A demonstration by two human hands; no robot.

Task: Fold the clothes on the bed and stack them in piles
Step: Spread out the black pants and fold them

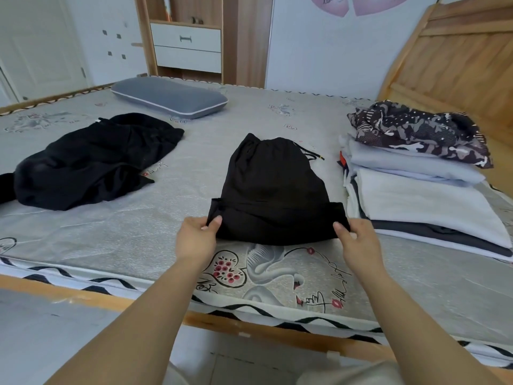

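A black pair of drawstring trousers lies folded lengthwise in the middle of the bed, waistband away from me. Its near end is turned up off the mattress. My left hand pinches the near left corner and my right hand pinches the near right corner. A crumpled black garment lies unfolded on the left. On the right stands a pile of folded clothes, white and pale blue, with a camouflage-patterned piece on top.
A grey pillow lies at the far side of the bed. The wooden headboard rises behind the pile on the right. A wooden shelf unit with white drawers stands against the far wall. The bed's wooden rail runs along the near edge.
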